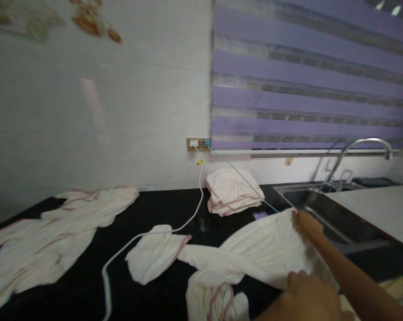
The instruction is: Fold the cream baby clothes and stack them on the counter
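Observation:
A white cloth with pinkish edging [264,245] stretches across the black counter, twisted in its middle. Its right end is lifted, gripped by both hands. My right hand [306,225] is closed on the upper corner, close to the sink. Blurred at the bottom of the view, my left hand [305,294] is closed on the lower edge of the same cloth. The cloth's left end lies partly under a white cord [134,238], and a bunched part sits at the bottom middle.
A folded stack of white cloths [233,189] stands by the wall, a teal cord [236,170] crossing it. More cloths [64,236] lie spread at left. At right are a sink [321,214], a faucet [338,165] and a white board [382,209]. Plugs fill part of the wall outlet [201,145].

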Motion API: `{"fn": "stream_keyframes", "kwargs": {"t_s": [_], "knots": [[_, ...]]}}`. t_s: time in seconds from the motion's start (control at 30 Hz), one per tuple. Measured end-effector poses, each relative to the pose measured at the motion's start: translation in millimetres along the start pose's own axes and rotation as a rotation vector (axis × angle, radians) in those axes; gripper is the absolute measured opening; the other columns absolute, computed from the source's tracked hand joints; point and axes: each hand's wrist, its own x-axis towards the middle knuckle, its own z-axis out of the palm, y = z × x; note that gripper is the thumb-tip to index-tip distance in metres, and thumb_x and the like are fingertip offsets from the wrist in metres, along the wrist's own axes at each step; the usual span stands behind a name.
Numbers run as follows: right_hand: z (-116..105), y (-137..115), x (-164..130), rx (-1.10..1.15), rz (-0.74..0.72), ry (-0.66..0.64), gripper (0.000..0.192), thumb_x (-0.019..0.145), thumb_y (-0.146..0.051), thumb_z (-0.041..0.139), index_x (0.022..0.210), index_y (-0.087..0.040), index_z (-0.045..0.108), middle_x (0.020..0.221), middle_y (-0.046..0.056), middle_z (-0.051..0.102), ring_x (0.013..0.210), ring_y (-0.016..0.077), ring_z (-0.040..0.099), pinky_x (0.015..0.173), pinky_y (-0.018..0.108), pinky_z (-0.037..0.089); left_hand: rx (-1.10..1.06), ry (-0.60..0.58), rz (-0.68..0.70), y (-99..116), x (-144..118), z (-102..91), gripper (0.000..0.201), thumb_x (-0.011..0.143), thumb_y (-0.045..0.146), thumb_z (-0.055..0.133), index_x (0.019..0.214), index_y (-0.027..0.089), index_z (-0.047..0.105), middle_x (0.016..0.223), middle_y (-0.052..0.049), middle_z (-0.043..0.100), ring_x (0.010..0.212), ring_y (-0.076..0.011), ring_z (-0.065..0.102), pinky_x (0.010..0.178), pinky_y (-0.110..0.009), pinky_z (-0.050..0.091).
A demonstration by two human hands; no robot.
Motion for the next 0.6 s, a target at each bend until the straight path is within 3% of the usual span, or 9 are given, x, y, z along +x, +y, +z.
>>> {"fn": "stream_keyframes", "kwargs": {"t_s": [0.07, 0.1, 0.2, 0.3, 0.4, 0.5, 0.6], "knots": [[5.5, 1.6, -3.0, -0.005, 0.042, 0.020, 0.063, 0.101, -0.055, 0.023, 0.116, -0.010, 0.064, 0.109, 0.025, 0.072, 0.107, 0.0413, 0.070, 0.092, 0.056, 0.051, 0.156, 0.029, -0.148, -15.8, -8.0, -43.0, 0.052, 0.094, 0.049, 0.045, 0.120, 0.014, 0.073, 0.108, -0.026, 0.073, 0.108, -0.0405, 0.068, 0.090, -0.057, 0.050], [8.0, 2.6, -4.3, -0.006, 0.065, 0.032, 0.062, 0.101, -0.055, 0.023, 0.118, -0.010, 0.062, 0.109, 0.025, 0.071, 0.107, 0.0416, 0.070, 0.092, 0.056, 0.051, 0.194, 0.098, -0.224, -27.4, -11.1, -61.2, 0.052, 0.096, 0.045, 0.041, 0.120, 0.012, 0.072, 0.110, -0.026, 0.073, 0.110, -0.0395, 0.067, 0.092, -0.055, 0.051], [15.2, 5.3, -7.5, -0.019, 0.095, 0.047, 0.055, 0.101, -0.051, 0.026, 0.120, -0.010, 0.058, 0.105, 0.024, 0.071, 0.103, 0.0402, 0.071, 0.090, 0.056, 0.051, 0.289, 0.212, -0.368, -76.2, -18.2, -98.3, 0.042, 0.098, 0.034, 0.040, 0.118, 0.012, 0.070, 0.116, -0.021, 0.072, 0.113, -0.0357, 0.067, 0.092, -0.049, 0.053], [21.9, 7.0, -11.6, -0.061, 0.061, 0.053, 0.045, 0.100, -0.044, 0.032, 0.119, -0.011, 0.056, 0.099, 0.020, 0.071, 0.097, 0.0367, 0.072, 0.088, 0.052, 0.052, 0.333, 0.295, -0.407, -134.6, -27.0, -117.0, 0.039, 0.091, 0.037, 0.055, 0.123, 0.017, 0.065, 0.123, -0.017, 0.068, 0.119, -0.0350, 0.063, 0.092, -0.047, 0.053], [25.6, 6.9, -17.4, -0.128, -0.016, 0.176, 0.036, 0.101, -0.038, 0.036, 0.119, -0.013, 0.055, 0.108, 0.018, 0.067, 0.099, 0.0335, 0.070, 0.084, 0.047, 0.053, 0.320, 0.256, -0.470, -183.8, -40.6, -130.5, 0.047, 0.081, 0.045, 0.068, 0.116, 0.015, 0.067, 0.127, -0.019, 0.064, 0.121, -0.0375, 0.059, 0.094, -0.047, 0.051], [24.6, 4.4, -21.5, -0.231, -0.168, 0.319, 0.029, 0.100, -0.032, 0.041, 0.120, -0.017, 0.057, 0.121, 0.018, 0.061, 0.110, 0.0322, 0.065, 0.082, 0.041, 0.052, 0.287, 0.211, -0.457, -214.2, -54.7, -139.2, 0.027, 0.080, 0.036, 0.070, 0.095, 0.014, 0.072, 0.116, -0.019, 0.067, 0.116, -0.0351, 0.061, 0.096, -0.041, 0.047], [20.6, 0.3, -22.3, -0.233, -0.250, 0.217, 0.026, 0.099, -0.027, 0.042, 0.115, -0.019, 0.060, 0.117, 0.016, 0.063, 0.101, 0.0281, 0.068, 0.078, 0.037, 0.051, 0.241, 0.224, -0.406, -229.2, -60.1, -141.3, 0.015, 0.088, 0.025, 0.060, 0.086, 0.015, 0.071, 0.107, -0.017, 0.070, 0.109, -0.0295, 0.064, 0.094, -0.036, 0.045]]}}
